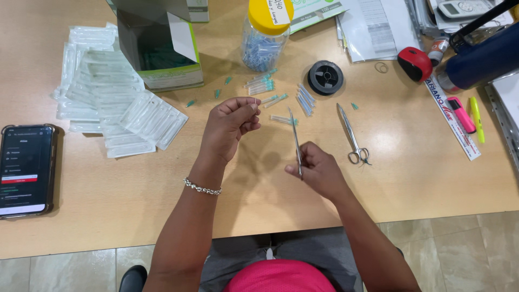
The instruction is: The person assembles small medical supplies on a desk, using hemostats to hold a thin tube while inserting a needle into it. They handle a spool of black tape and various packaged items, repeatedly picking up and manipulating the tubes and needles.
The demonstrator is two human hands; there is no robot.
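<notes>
The left hand (230,123) is raised above the middle of the wooden table (411,178), with thumb and fingertips pinched together on a very thin needle (255,100) that stands out only a little at the top. The right hand (318,168) is nearer to the front edge, and its fingers are closed around slim metal forceps (295,139), which point up toward the left hand. Between the hands and the far edge lie small capped needles (262,85). Scissors (352,135) lie just beside the right hand, and a phone (26,170) lies at the left edge.
</notes>
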